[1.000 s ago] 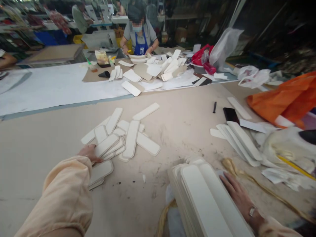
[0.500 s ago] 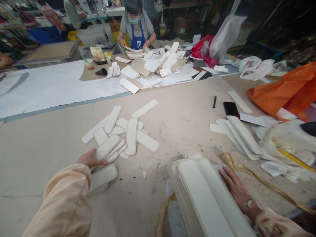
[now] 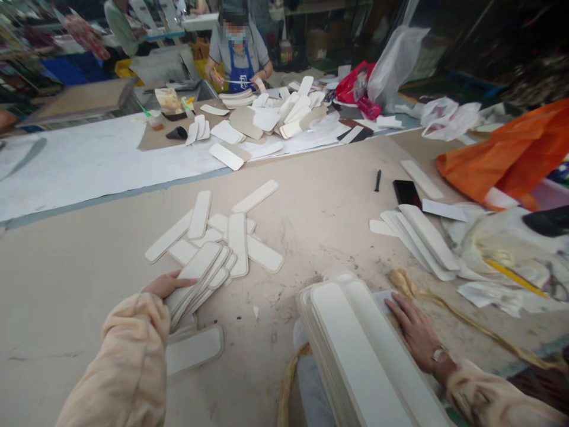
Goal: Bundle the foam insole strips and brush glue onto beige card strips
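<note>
Left hand (image 3: 168, 285), closed on the edge of a fanned sheaf of thin, white, round-cornered strips (image 3: 201, 274) on the left of the beige tabletop (image 3: 320, 190). Loose white strips (image 3: 237, 246) lie just beyond. Right hand (image 3: 414, 332), fingers extended, beside a tall pile of long white strips (image 3: 351, 338); whether they touch cannot be told.

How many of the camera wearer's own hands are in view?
2: the left hand, on a fanned pile of white, round-cornered flat strips; the right hand, fingers extended, beside the tall stack of long white strips.
</note>
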### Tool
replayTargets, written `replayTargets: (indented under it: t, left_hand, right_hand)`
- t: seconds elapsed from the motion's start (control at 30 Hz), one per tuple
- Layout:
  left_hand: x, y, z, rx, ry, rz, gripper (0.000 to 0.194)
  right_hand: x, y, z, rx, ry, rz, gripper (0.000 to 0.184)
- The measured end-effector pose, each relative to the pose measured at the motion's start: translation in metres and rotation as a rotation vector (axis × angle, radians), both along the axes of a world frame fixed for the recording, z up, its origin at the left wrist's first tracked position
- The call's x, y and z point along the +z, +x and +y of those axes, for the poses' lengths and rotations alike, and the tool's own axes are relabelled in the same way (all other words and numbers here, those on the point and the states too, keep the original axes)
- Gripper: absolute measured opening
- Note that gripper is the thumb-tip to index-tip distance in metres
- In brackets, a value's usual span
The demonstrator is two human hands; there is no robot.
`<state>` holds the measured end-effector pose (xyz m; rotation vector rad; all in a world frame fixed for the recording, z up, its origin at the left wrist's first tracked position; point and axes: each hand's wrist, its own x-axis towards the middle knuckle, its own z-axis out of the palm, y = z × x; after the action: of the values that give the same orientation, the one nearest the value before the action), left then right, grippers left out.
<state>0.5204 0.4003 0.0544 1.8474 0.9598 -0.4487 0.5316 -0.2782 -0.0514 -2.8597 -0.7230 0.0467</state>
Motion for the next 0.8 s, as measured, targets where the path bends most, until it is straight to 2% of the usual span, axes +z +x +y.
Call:
replayTargets:
  t: [0.07,0.13,0.3,0.4,0.47,0.53,0.6,0.63,0.7,0.77,0.8]
  left_hand:
    - [0.015,0.001,-0.012,0.076,-0.158,0.037,0.053]
    - [0.037,-0.002,-0.027,0.165,-0.259,0.002,0.062]
    - [0.108,-0.025,-0.085,0.211,-0.300,-0.166,0.079]
    - [0.156,-0.043,-0.132,0.236,-0.322,-0.253,0.085]
    - [0.187,-0.053,-0.171,0.237,-0.374,-0.277,0.089]
    - [0.213,-0.063,-0.214,0.225,-0.440,-0.303,0.089]
    - [0.231,-0.070,-0.261,0.191,-0.521,-0.323,0.085]
    - [0.237,-0.073,-0.285,0.156,-0.572,-0.319,0.082]
    - [0.242,-0.075,-0.331,0.043,-0.681,-0.294,0.073]
    - [0.242,-0.073,-0.374,-0.109,-0.765,-0.248,0.065]
    - [0.239,-0.071,-0.394,-0.176,-0.789,-0.230,0.062]
  right_hand:
    - [-0.001,0.000,-0.001,0.001,-0.008,-0.004,0.054]
    - [-0.003,0.000,-0.001,0.006,-0.022,-0.010,0.055]
    - [-0.007,0.000,0.001,-0.005,-0.013,-0.022,0.055]
    - [-0.004,0.001,0.005,-0.036,0.096,0.028,0.055]
    - [0.006,0.005,0.010,-0.104,0.278,0.137,0.057]
    - [0.025,0.013,0.018,-0.229,0.535,0.307,0.062]
    - [0.056,0.023,0.026,-0.339,0.747,0.439,0.067]
    - [0.075,0.028,0.030,-0.363,0.807,0.468,0.067]
    - [0.116,0.037,0.034,-0.345,0.891,0.497,0.065]
    - [0.157,0.042,0.032,-0.293,1.010,0.569,0.064]
    - [0.176,0.042,0.027,-0.271,1.162,0.676,0.062]
